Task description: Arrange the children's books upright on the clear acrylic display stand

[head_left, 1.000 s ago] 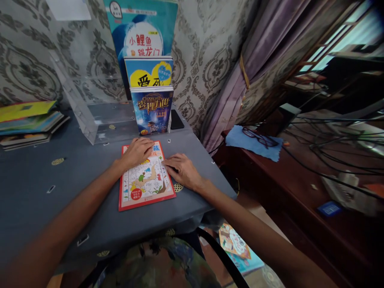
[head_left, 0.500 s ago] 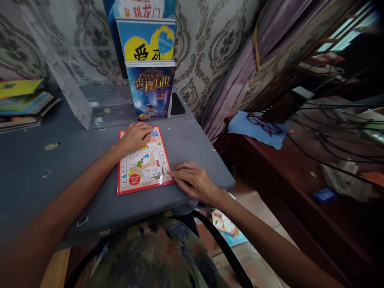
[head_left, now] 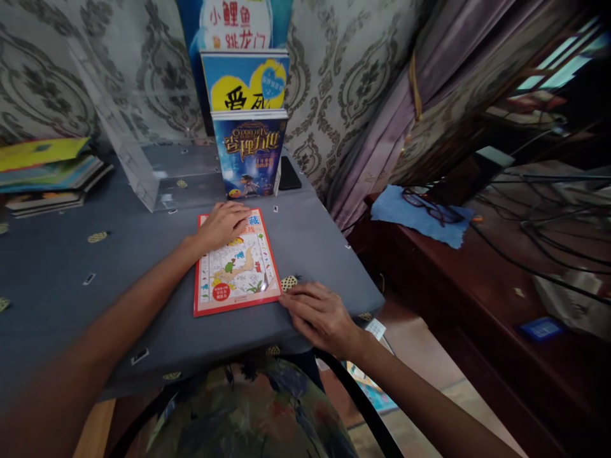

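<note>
A thin red-bordered children's picture book (head_left: 243, 270) lies flat on the grey tablecloth, its cover up. My left hand (head_left: 224, 226) rests open across its upper left part, fingers stretched out and covering some of the title. At the lower right corner of the book, my right hand (head_left: 324, 316) has its fingers close together, with thumb and forefinger at the corner. The fingertips hide how much of the corner is between them. Behind the book, several upright books stand in a rack, a dark blue book (head_left: 251, 156) at the front.
A clear acrylic stand (head_left: 143, 181) is left of the upright books. Stacked books (head_left: 52, 175) lie at the far left. A black phone (head_left: 289, 173) is beside the rack. On the brown desk (head_left: 458, 280) at right are eyeglasses (head_left: 432, 207) on a blue cloth, and tangled cables.
The view has shifted, so everything sits slightly lower and further right. My right fingers have slid a little down along the book's corner. My left hand stays on the cover.
</note>
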### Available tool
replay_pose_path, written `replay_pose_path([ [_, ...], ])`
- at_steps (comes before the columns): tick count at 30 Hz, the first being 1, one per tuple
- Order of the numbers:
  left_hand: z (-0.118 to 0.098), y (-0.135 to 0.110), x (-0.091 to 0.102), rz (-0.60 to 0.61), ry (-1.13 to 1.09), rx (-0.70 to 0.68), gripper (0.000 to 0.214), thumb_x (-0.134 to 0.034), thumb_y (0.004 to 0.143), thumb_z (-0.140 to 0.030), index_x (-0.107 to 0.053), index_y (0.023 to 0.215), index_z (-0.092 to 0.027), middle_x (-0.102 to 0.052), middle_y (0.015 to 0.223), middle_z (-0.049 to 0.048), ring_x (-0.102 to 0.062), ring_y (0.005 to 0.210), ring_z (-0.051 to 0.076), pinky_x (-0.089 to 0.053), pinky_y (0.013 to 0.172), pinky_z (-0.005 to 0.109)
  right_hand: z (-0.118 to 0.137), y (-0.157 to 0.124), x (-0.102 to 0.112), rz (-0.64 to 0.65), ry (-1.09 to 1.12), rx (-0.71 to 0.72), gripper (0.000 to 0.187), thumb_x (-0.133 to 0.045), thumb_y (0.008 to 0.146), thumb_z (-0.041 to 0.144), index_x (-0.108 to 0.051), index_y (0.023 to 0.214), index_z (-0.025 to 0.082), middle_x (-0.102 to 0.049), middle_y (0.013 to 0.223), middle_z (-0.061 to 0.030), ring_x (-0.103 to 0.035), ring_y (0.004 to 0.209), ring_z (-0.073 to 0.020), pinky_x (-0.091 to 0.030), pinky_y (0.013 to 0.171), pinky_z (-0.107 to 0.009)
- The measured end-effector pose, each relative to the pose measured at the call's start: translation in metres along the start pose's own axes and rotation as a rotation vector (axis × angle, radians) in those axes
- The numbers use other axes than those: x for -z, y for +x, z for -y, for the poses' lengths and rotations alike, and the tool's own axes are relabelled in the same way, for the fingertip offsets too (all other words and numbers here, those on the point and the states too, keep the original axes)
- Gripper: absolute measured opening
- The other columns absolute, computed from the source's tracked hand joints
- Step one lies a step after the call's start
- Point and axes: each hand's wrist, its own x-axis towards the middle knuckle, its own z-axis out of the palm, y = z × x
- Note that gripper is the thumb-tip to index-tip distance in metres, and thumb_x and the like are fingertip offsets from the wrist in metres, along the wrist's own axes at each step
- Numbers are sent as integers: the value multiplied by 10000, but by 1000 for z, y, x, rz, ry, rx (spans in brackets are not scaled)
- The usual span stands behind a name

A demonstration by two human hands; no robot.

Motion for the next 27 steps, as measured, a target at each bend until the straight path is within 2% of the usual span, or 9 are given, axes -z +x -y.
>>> replay_pose_path([
  [6, 16, -14, 10, 55, 6, 2, 397, -386, 982, -312, -641, 1280, -253, -648, 1356, 55, -490, 1353, 241, -329, 1105, 494, 1, 0, 0, -5, 2, -8, 351, -538, 899, 75, -639, 1221, 173, -760, 928, -62, -667, 967, -211, -586, 786, -360],
  [15, 45, -63, 35, 53, 24, 79, 425, -368, 982, -338, -629, 1305, -246, -641, 1364, 72, -459, 1389, 266, -334, 1104, 546, 2, 2, -1, -22, 16, -13, 323, -583, 896, 90, -643, 1204, 163, -762, 925, -65, -677, 913, -211, -590, 755, -365],
  [21, 55, -94, 44, -12, 51, 140, 439, -387, 999, -458, -639, 1285, -241, -664, 1326, 93, -506, 1346, 279, -371, 1083, 540, 2, 2, -2, -31, 28, -17, 365, -581, 899, 94, -639, 1247, 188, -766, 922, -62, -688, 900, -215, -599, 738, -375],
  [27, 54, -107, 41, -67, 32, 181, 429, -410, 1001, -471, -641, 1277, -239, -672, 1314, 93, -581, 1260, 252, -415, 1068, 506, 0, 0, -5, -51, 42, -13, 372, -586, 896, 86, -645, 1246, 194, -770, 923, -54, -690, 895, -210, -605, 744, -374],
])
